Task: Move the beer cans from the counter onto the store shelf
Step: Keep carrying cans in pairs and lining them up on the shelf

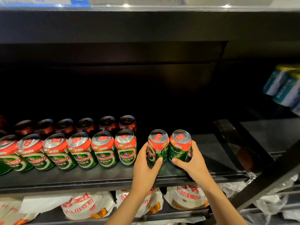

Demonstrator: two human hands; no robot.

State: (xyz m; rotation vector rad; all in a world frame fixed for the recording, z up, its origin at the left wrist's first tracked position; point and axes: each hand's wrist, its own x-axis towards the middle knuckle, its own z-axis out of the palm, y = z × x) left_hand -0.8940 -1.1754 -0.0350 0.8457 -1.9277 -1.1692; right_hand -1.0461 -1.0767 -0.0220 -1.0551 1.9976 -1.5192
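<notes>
Both hands grip cans on my shelf [97, 177]: left hand [144, 166] wraps one can [157, 146], right hand [193, 161] its neighbour [179, 146] at three o'clock, seemingly touching.

Two beer cans [168, 147]: green bodies, red shoulder bands, silver tops with red tabs; upright, touching side by side on the black shelf [97, 177], just right of a front row of matching cans [68, 151]. Second row [74, 125] behind, in shadow.

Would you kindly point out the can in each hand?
Left-hand can [158, 147], head view: on its red upper band.
Right-hand can [179, 150], head view: on its green side.
</notes>
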